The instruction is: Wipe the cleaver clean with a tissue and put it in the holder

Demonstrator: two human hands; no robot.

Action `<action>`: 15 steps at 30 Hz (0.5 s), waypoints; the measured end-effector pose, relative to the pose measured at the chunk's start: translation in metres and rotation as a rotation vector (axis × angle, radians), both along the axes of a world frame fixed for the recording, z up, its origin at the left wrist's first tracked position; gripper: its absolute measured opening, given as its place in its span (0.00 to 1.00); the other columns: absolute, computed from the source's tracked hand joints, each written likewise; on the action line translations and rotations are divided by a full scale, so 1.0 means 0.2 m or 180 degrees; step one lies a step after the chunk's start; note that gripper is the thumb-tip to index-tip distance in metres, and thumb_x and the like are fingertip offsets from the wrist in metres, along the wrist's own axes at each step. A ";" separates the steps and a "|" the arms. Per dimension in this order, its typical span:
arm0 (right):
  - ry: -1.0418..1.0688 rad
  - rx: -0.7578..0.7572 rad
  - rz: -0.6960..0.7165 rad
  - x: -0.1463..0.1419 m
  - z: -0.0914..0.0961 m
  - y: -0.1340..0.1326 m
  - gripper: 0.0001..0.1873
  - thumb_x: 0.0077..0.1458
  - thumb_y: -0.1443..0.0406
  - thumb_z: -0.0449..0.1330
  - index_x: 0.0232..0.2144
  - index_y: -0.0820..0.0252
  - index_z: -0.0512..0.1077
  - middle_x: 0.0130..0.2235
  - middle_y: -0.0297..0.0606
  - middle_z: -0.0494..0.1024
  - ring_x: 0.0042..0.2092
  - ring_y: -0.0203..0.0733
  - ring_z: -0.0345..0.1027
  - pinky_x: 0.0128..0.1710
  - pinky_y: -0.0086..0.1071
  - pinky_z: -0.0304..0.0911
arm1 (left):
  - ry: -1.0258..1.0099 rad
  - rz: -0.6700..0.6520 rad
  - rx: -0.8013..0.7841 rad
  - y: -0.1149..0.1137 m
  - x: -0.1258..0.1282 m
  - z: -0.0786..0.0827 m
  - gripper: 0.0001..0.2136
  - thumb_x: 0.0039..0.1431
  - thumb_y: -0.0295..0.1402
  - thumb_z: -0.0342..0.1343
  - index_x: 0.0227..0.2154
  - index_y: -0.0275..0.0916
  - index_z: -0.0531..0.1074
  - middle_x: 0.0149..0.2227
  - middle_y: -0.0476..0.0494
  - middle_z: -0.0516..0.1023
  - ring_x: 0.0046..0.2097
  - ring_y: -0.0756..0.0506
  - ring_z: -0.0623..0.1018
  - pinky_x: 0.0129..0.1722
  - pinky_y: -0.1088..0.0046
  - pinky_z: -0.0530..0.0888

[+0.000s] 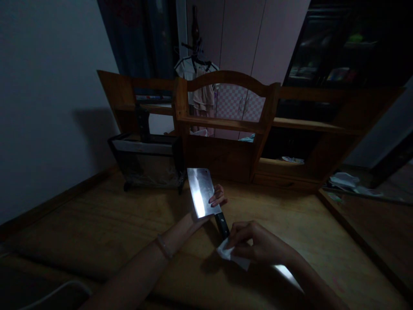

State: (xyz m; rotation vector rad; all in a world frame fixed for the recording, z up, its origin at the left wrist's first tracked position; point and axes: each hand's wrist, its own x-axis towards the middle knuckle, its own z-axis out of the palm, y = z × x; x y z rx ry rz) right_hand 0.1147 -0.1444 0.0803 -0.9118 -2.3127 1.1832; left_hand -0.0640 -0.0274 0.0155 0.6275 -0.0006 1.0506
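1. Over the wooden surface (290,211), you hold a cleaver (200,189) raised in front of you, its broad blade uppermost and its black handle (222,225) slanting down toward your right.
2. Your left hand (218,196) has the blade from behind: the fingers curl closely around its right side and rest on the bright face. Your left thumb is hidden, so its place can't be judged.
3. Your right hand (253,240) pinches a white tissue (227,252), thumb and fingers drawn together with no visible gap, right by the lower end of the handle.
4. You seem to be at a wiping step, at the handle's end; whether the tissue presses on it or just meets it is too dim to say.
5. From this pose, the next move seems to call for a steady left grip and small strokes from the right. The hole near the upper right corner suggests that the cutting edge is the left one, so mind your left wrist behind the blade.
6. Under your hands the surface shows pale grain, shadows and a bright strip beneath your right forearm. A white cable (66,285) curves at the lower left.
7. Beyond stands a wooden shelf unit (222,125) with an arched top; before its left side is a black-framed stand (143,147). Behind hang clothes (201,92) and a dark curtain (140,38), beside pale cabinet doors (243,30). The room is dim.
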 end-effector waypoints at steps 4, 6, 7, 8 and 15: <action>-0.0067 0.0034 0.0064 0.00 0.01 -0.01 0.11 0.52 0.68 0.61 0.39 0.54 0.78 0.37 0.36 0.76 0.37 0.35 0.70 0.34 0.26 0.62 | -0.0023 0.0042 -0.0077 0.00 -0.01 -0.02 0.16 0.63 0.39 0.46 0.25 0.35 0.68 0.14 0.56 0.52 0.15 0.55 0.55 0.26 0.74 0.65; -0.0103 0.0064 0.0029 0.00 0.01 -0.02 0.11 0.53 0.67 0.61 0.39 0.54 0.78 0.38 0.36 0.76 0.36 0.34 0.70 0.34 0.26 0.62 | 0.0001 0.0080 -0.0166 0.00 -0.01 -0.02 0.17 0.63 0.39 0.44 0.24 0.35 0.68 0.14 0.56 0.51 0.15 0.55 0.54 0.25 0.75 0.65; -0.0122 0.0083 0.0012 -0.01 0.02 -0.03 0.11 0.53 0.67 0.61 0.39 0.54 0.78 0.38 0.36 0.76 0.36 0.34 0.70 0.34 0.26 0.62 | 0.0010 0.0091 -0.0192 0.00 -0.01 -0.03 0.17 0.63 0.40 0.44 0.24 0.35 0.67 0.14 0.56 0.51 0.15 0.55 0.54 0.25 0.75 0.64; -0.0141 0.0093 0.0007 -0.01 0.02 -0.03 0.10 0.53 0.67 0.61 0.38 0.54 0.78 0.38 0.36 0.76 0.36 0.34 0.70 0.33 0.26 0.62 | 0.0013 0.0104 -0.0204 0.01 -0.01 -0.03 0.18 0.63 0.41 0.43 0.24 0.35 0.67 0.14 0.56 0.51 0.15 0.55 0.53 0.24 0.75 0.64; -0.0344 0.0072 0.0071 -0.03 0.04 -0.06 0.09 0.52 0.66 0.61 0.37 0.55 0.79 0.37 0.36 0.77 0.34 0.34 0.70 0.30 0.25 0.61 | 0.0051 0.0121 -0.0465 -0.02 -0.01 0.01 0.16 0.64 0.37 0.43 0.25 0.36 0.68 0.13 0.55 0.51 0.15 0.54 0.54 0.22 0.75 0.64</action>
